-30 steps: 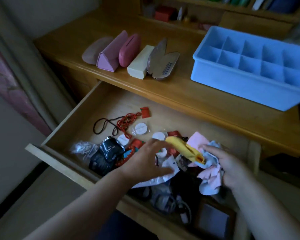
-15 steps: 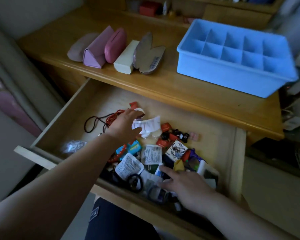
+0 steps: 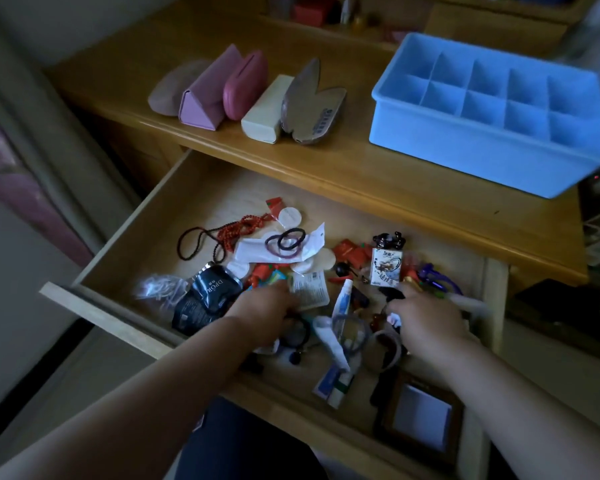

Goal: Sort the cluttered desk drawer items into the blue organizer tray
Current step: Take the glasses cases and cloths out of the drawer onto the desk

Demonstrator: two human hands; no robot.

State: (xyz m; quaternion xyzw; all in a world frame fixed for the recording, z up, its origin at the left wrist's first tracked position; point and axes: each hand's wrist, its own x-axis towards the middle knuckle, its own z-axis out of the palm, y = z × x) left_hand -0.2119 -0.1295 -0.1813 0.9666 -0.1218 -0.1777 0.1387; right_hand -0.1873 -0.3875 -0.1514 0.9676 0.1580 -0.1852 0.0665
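Nearest me, both hands are down in the clutter of the open drawer (image 3: 125, 258): the left hand (image 3: 264, 315) lies knuckles-up by a black foil packet (image 3: 207, 296), and the right hand (image 3: 426, 318) sits beside a small printed box (image 3: 386, 266), but I cannot tell whether either set of fingers is curled round anything or loose. Beyond them, dark hair ties (image 3: 284, 244) lie on a white wrapper next to a red bead string (image 3: 238, 230). Farther back on the tabletop (image 3: 343, 168) stands the blue organizer tray (image 3: 465, 150), right of a row of glasses cases (image 3: 243, 95).
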